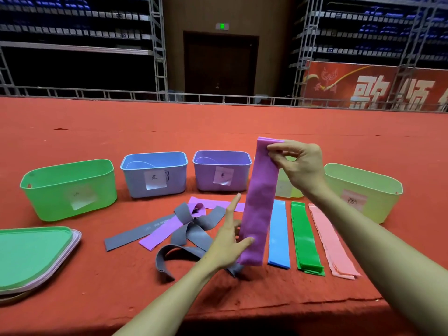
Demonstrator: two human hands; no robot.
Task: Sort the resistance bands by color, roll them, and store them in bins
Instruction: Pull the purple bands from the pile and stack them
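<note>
A red-covered table (218,127) serves as a sorting station, its 5 labelled bins lined up so each colour has a waiting home. The purple bin (206,180) stands mid-row, with a blue bin (135,183) just left of it, a green bin (48,197) further left, a pale yellow-green bin (380,204) well to its right, and a 5th bin (297,194), mostly hidden, between those 2. A stack of lids (31,255) lies far left of the purple bin and nearer the camera, seemingly parked aside to leave the bins uncovered. Just right of the purple bin a person holds 1 purple band (260,207) upright off the table, apparently drawing it flat before laying it down or rolling it. In front and right of the purple bin, blue bands (278,234), green bands (304,236) and pink bands (332,241) lie in parallel lanes, sorted by colour. Directly in front of it a tangle of grey and purple bands (191,229) is not yet sorted, and nothing looks rolled. The right hand (298,166) pinches the band's top end between thumb and fingertips (272,147). The left hand (230,236) lies flat along its lower edge, fingers (234,204) straight, thumb pressed to its face, likely steadying it.
</note>
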